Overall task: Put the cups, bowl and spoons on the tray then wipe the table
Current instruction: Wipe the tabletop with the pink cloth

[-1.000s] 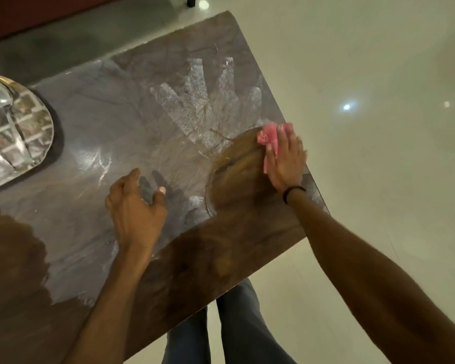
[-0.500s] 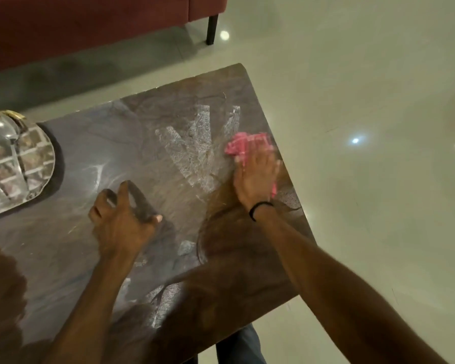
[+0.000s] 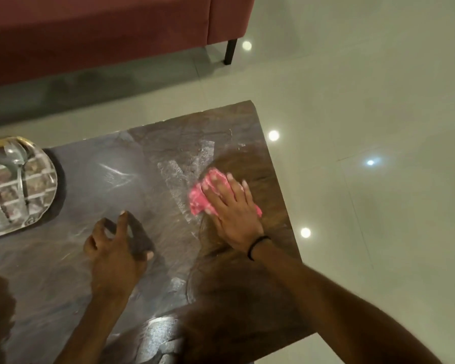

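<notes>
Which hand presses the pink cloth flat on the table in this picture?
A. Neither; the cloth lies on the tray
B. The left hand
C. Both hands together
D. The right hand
D. The right hand, the one with a dark band at the wrist, lies flat on the pink cloth on the table, while the left hand rests apart on its fingertips.

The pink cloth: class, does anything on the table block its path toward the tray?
Partly. The left hand rests fingertips-down on the table, between the pink cloth under the right hand and the tray. Nothing else visible lies between.
</notes>
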